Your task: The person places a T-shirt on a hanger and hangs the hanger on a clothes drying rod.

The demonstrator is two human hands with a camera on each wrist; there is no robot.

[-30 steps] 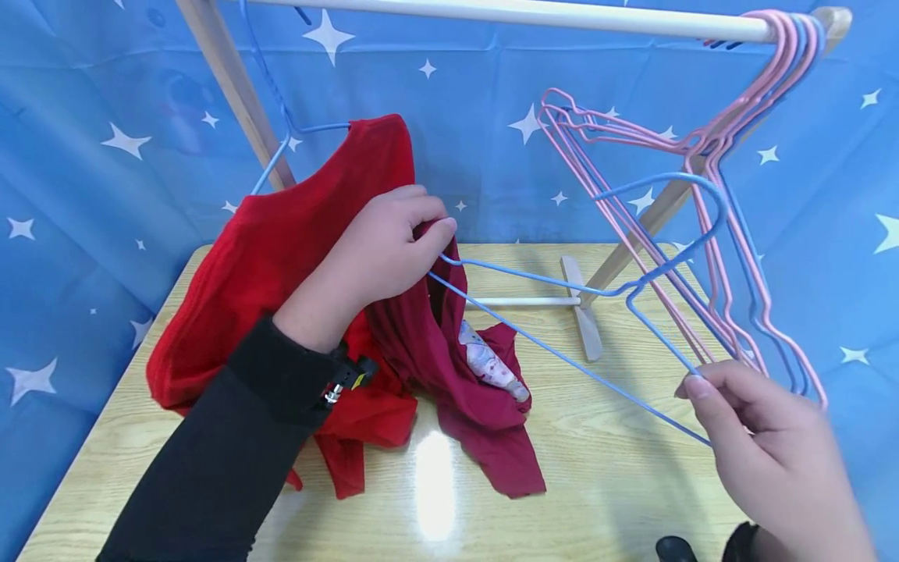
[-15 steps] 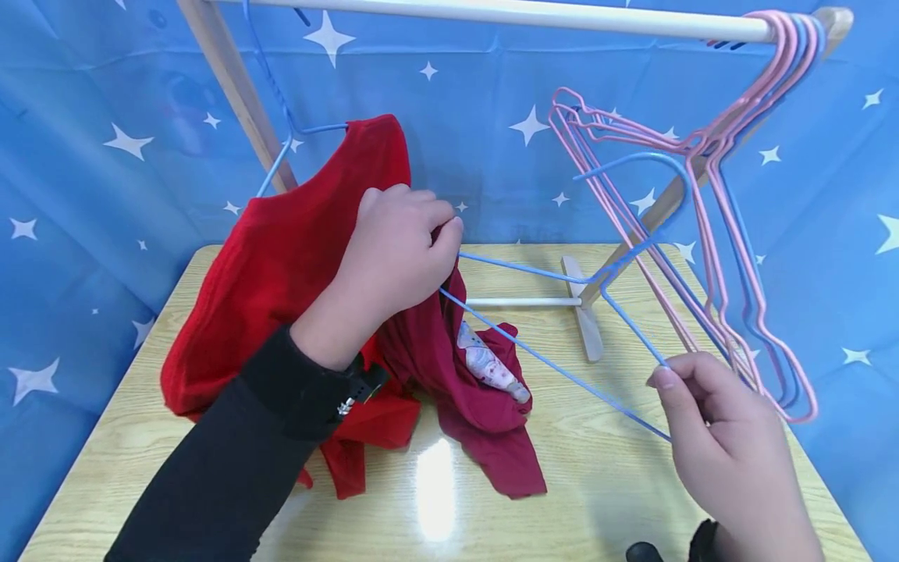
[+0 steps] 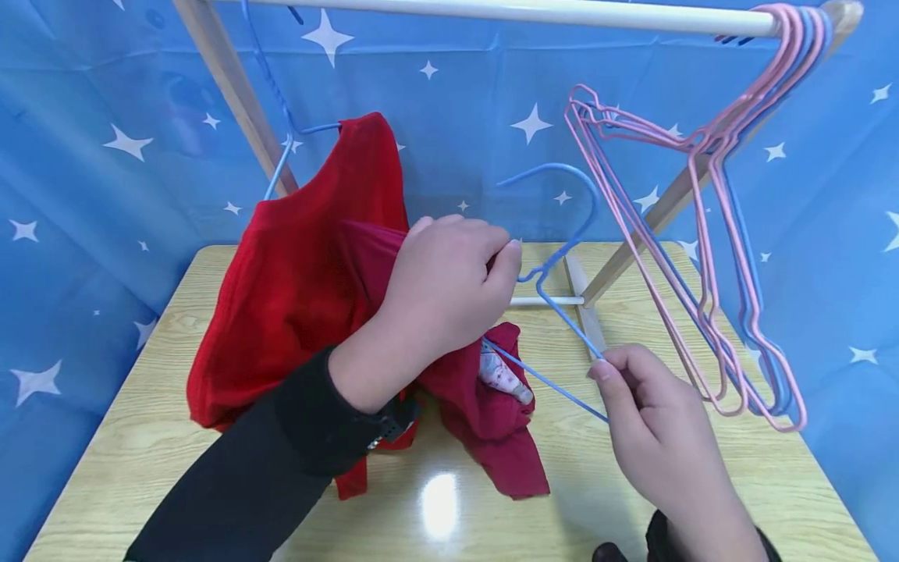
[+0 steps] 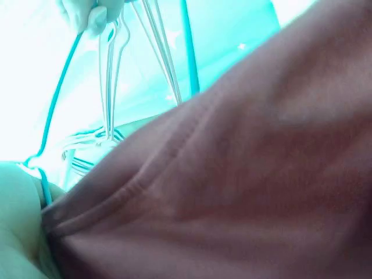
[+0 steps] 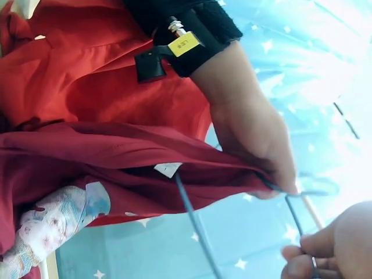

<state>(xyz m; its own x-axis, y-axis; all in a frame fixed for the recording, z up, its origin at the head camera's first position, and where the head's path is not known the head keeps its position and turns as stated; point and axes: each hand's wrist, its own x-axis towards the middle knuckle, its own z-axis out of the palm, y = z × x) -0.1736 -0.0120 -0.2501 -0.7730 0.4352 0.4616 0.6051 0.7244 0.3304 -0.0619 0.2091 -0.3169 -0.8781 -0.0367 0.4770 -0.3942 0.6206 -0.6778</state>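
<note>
My left hand [image 3: 449, 285] grips the edge of a dark red garment [image 3: 460, 390], its fingers partly hidden. One end of a light blue wire hanger [image 3: 558, 254] runs inside that garment, its hook pointing up and left. The right hand [image 3: 653, 421] pinches the hanger's other arm near its right corner. In the right wrist view, a white tag [image 5: 168, 169] shows in the garment's opening, and the hanger's lower bar [image 5: 192, 215] enters there. Dark red fabric [image 4: 261, 163] fills most of the left wrist view. A whitish patterned piece [image 3: 502, 375] shows among the lower folds.
A bright red garment [image 3: 302, 281] hangs on a blue hanger [image 3: 279, 164] at the rack's left. Several pink and blue hangers [image 3: 716, 148] hang from the right end of the white rail [image 3: 527, 12]. The rack stands on a wooden table [image 3: 758, 484] before a starry blue curtain [image 3: 463, 101].
The right hand has moved left with the hanger, sliding it further into the dark red garment. My left hand has shifted right and slightly down, drawing the garment's edge toward the hanger's neck.
</note>
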